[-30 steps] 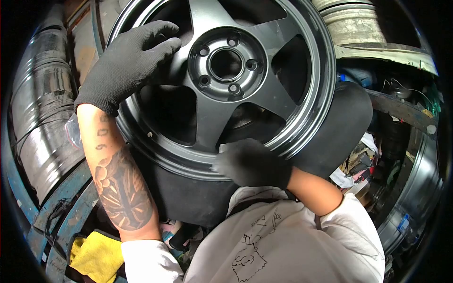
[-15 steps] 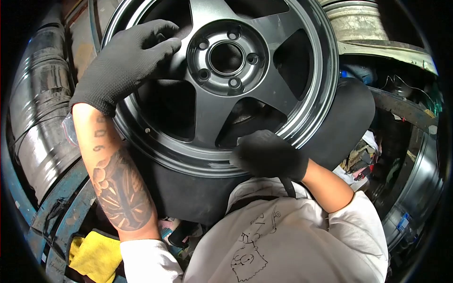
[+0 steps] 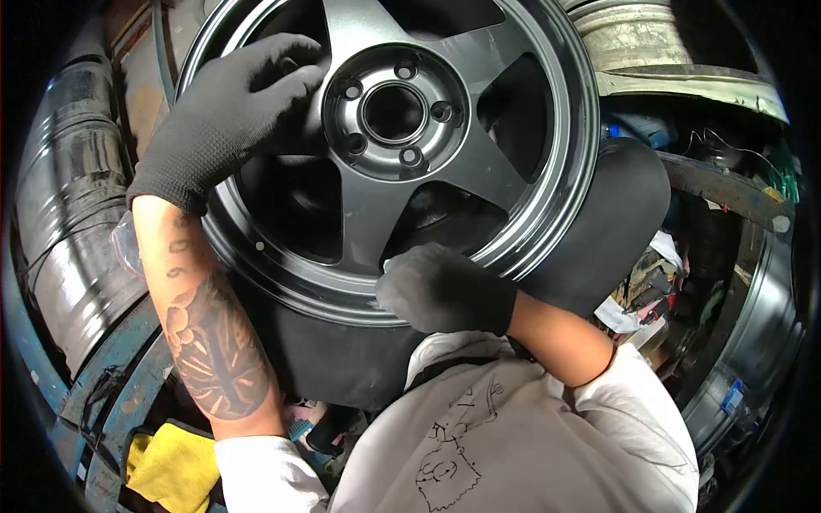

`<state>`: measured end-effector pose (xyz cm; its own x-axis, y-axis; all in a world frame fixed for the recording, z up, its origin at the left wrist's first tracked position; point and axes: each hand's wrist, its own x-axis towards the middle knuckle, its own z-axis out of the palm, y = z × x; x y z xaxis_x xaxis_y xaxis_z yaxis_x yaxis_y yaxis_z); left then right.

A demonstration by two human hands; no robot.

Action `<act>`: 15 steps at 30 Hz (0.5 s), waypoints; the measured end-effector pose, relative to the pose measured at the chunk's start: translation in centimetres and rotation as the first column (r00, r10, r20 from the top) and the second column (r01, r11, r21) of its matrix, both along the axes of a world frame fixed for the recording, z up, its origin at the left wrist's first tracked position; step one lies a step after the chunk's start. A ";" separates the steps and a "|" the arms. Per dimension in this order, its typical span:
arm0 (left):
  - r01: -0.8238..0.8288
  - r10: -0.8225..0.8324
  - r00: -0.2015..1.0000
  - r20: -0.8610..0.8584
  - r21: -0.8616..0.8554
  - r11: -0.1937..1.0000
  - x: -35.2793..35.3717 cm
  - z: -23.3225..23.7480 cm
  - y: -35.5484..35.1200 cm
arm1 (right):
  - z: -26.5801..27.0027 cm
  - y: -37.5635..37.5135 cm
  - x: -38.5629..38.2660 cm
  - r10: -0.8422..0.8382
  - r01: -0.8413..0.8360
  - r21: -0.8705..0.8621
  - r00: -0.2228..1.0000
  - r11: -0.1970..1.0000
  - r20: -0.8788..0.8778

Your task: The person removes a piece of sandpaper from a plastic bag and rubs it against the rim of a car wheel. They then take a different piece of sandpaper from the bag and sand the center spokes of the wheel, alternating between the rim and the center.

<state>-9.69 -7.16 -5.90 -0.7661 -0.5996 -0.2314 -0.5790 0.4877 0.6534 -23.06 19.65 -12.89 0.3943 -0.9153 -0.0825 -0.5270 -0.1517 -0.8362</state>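
A dark grey, glossy car wheel rim [image 3: 363, 201] with broad spokes lies face up across my lap, with no tyre on it. My left hand [image 3: 244, 111], in a black knit glove, is closed round the upper-left spoke, its thumb and fingers curled over the edges. At the near lip of the rim, my right hand [image 3: 445, 289], gloved too, is bunched with its fingers together against the metal. A small pale bit shows at its fingertips; what it holds is hidden and blurred. A pale spot [image 3: 260, 245] marks the lower-left lip, likely the valve hole.
Shiny metal rims stand stacked at the left [image 3: 73, 171], with a blue metal frame [image 3: 128, 389] below. A yellow cloth [image 3: 174, 466] hangs at the lower left. Another silver rim [image 3: 757, 342] leans at the right, beside scattered clutter [image 3: 650, 274]. A worn rim [image 3: 637, 38] sits top right.
My right hand has slid left along the near lip of the rim. The wheel rim appears slightly further left in view, while my left hand keeps its hold on the spoke.
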 end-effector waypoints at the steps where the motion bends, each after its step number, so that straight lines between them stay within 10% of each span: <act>1: 0.037 -0.037 0.999 -0.037 0.012 0.999 0.1 -0.3 0.0 | -0.2 0.3 -0.8 0.025 -0.025 0.038 1.000 0.999 -0.005; 7: -0.088 0.086 0.996 0.041 0.053 0.995 0.2 0.3 0.4 | 0.1 1.4 -3.3 0.087 -0.081 0.062 0.989 0.995 -0.116; 10: -0.050 0.052 0.997 -0.061 0.035 0.998 -0.5 0.5 0.6 | -0.7 0.0 0.1 -0.046 0.050 -0.033 0.993 0.998 0.111; 15: -0.056 0.060 0.995 -0.073 0.065 0.996 -0.1 0.6 0.1 | 2.5 0.4 -4.6 0.187 -0.133 0.343 0.974 0.930 -0.128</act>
